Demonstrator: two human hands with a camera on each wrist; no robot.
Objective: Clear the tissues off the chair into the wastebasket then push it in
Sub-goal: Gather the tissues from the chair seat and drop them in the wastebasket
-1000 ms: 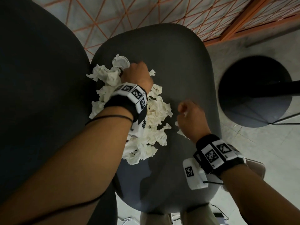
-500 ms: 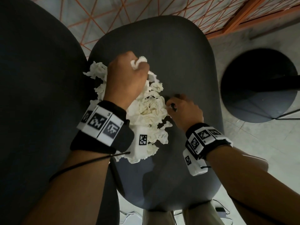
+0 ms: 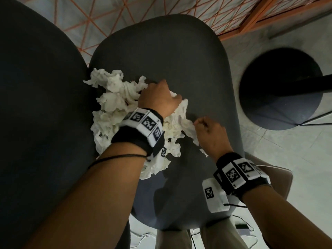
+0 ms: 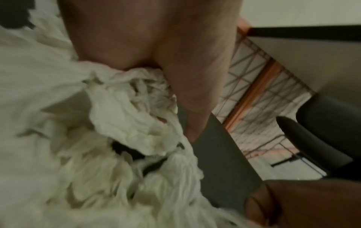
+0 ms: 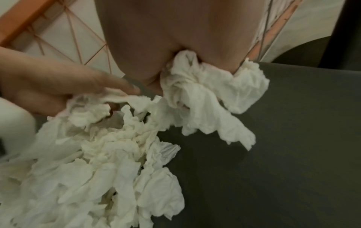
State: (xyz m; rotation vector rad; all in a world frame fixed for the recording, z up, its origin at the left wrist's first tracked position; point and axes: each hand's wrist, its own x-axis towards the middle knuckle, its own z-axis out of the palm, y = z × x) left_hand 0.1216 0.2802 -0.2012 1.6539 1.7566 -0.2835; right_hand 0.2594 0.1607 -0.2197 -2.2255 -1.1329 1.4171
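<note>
Change: left hand (image 3: 158,99) lowered, clutching tissues (image 3: 115,105) | right hand (image 3: 210,133) pinching tissue, seat's (image 3: 179,51) left edge | gathering continues

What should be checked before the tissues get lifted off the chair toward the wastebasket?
1. Left hand has a grip on the tissue pile: ok, fingers dug into it.
2. Right hand has a grip on tissue: ok, a wad is bunched in its fist in the right wrist view.
3. All tissues gathered: not ok, much of the pile lies loose on the chair seat.
4. Wastebasket within reach, on the floor to the right: ok.
5. Wastebasket opening unobstructed: cannot tell, a dark bar crosses it.
</note>
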